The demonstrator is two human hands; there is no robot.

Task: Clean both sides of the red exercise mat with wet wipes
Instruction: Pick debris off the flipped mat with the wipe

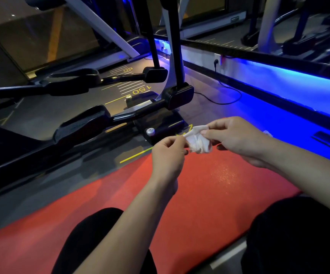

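The red exercise mat [209,184] lies flat on the floor and runs from the lower left toward the centre right, under my knees. Above its far end I hold a crumpled white wet wipe [198,140] between both hands. My left hand [168,155] pinches the wipe's left corner with thumb and fingertips. My right hand [237,139] pinches its upper right part. The wipe hangs bunched between them, off the mat's surface.
A black elliptical trainer [104,119] with pedals and a base stands just beyond the mat at left and centre. A blue-lit wall ledge [278,84] runs along the right, with a power cable [227,95] on the floor. My dark-trousered knees [298,234] rest on the mat.
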